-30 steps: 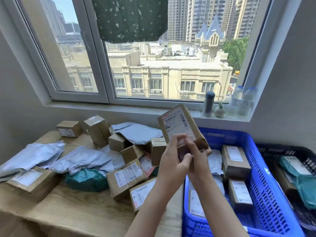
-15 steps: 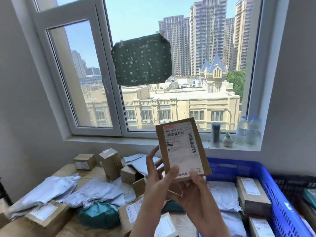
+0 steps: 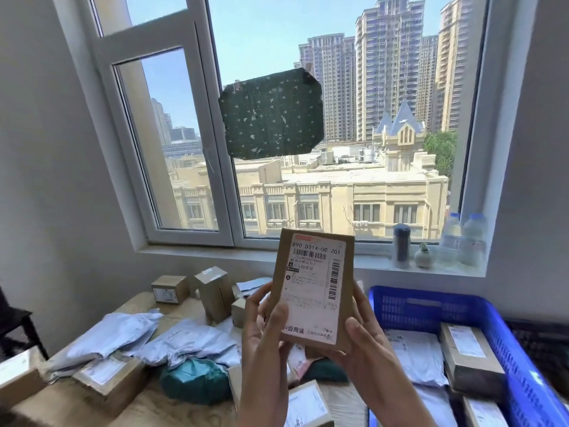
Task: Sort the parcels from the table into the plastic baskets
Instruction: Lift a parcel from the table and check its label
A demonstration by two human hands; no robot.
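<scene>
One cardboard parcel (image 3: 312, 282) is being held upright at centre frame, label toward the camera, by left hand (image 3: 263, 331) and right hand (image 3: 366, 343), fingers (image 3: 358, 292) curled round its lower edges; blue basket (image 3: 415, 309) lower right.

Green cloth (image 3: 272, 115) on window (image 3: 209, 118); flask (image 3: 401, 245), vase (image 3: 422, 258), 2 bottles (image 3: 472, 238) on sill (image 3: 308, 255).

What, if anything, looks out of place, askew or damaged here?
One oddity: a dark green speckled sheet is stuck crookedly on the window pane, tape at its top corners, blocking part of the view. The brown cardboard parcel gripped by the left hand and right hand looks intact.
</scene>
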